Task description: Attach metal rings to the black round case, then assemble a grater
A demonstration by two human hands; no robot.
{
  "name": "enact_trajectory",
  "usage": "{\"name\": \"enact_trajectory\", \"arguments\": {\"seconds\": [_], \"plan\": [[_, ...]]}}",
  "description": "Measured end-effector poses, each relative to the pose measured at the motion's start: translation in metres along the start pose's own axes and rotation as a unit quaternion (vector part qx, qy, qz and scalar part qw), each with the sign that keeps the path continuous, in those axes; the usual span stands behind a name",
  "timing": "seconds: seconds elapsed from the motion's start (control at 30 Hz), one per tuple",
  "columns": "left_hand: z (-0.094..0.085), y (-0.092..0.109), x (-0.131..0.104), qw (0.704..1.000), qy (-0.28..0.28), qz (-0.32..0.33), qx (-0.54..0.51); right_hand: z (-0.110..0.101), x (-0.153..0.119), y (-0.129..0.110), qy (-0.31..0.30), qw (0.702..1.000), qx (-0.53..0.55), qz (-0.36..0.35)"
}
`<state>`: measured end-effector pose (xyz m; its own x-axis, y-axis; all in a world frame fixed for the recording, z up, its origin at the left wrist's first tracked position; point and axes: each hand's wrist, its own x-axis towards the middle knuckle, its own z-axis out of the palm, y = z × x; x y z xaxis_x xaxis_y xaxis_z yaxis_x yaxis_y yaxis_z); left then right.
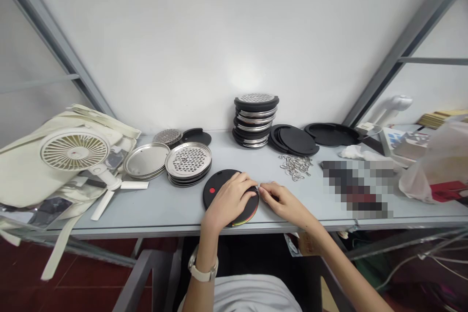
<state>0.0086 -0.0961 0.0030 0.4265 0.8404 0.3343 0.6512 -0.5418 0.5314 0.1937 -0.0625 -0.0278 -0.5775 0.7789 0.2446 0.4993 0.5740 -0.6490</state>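
A black round disc [219, 185] with a red dot lies flat near the table's front edge, a strip of colour showing along its lower right rim. My left hand [232, 197] rests across it, fingers curled at the right rim and holding it down. At that same rim my right hand [281, 201] is closed in a pinch, with a small shiny metal piece at the fingertips; most of it is hidden. Loose wire-like metal clips [296, 166] lie in a pile beyond my right hand. Left of the disc is a stack of perforated metal grater plates [188, 160].
Smooth metal plates [146, 160] sit further left, near a white fan [75, 150] and cream bag [22, 175]. A tall stack of black and silver discs [255, 121] stands at the back. Black covers [298, 139] and a plastic bag [435, 165] are to the right.
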Motion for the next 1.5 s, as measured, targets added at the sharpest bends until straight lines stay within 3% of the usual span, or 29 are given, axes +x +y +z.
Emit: {"name": "enact_trajectory", "arguments": {"seconds": [1.1,1.5], "plan": [[0.0008,-0.0035,-0.0018,0.998,0.002,-0.017,-0.054,-0.0042,-0.0008,0.0042,-0.014,0.997,0.06,0.04],[0.001,-0.0074,-0.0019,0.995,-0.014,-0.045,-0.084,0.0011,0.0019,-0.0026,-0.001,1.0,-0.003,0.007]]}}
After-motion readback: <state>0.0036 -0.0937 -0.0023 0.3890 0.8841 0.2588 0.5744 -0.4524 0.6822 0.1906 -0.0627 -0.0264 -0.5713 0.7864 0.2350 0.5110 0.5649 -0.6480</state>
